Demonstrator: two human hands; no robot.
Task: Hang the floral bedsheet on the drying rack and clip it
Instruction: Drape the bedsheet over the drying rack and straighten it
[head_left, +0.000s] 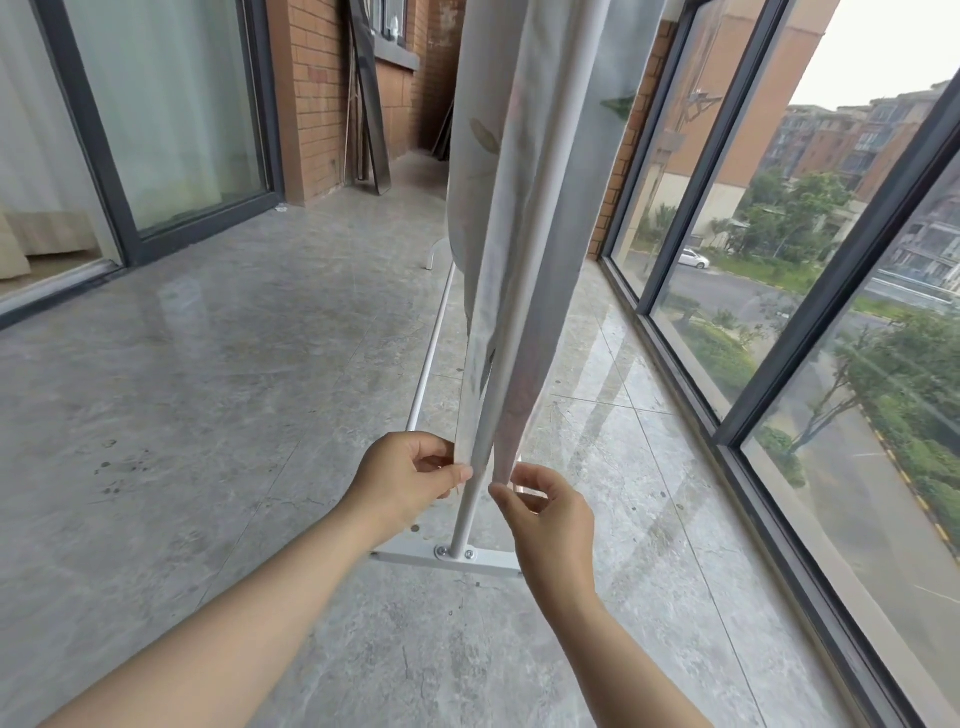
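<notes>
Bedsheet (483, 156) edges between fingers (460, 474)

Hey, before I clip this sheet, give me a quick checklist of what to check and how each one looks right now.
1. The bedsheet hangs down both sides of the rack's upright pole: ok.
2. The left hand pinches the left layer's bottom edge: ok.
3. The right hand pinches the right layer's bottom edge: ok.
4. The two bottom edges are about level: ok, roughly.
5. The sheet is clear of the floor: ok.
6. Clips are within reach and the sheet is straight on the top rail: cannot tell, neither is in view.
</notes>
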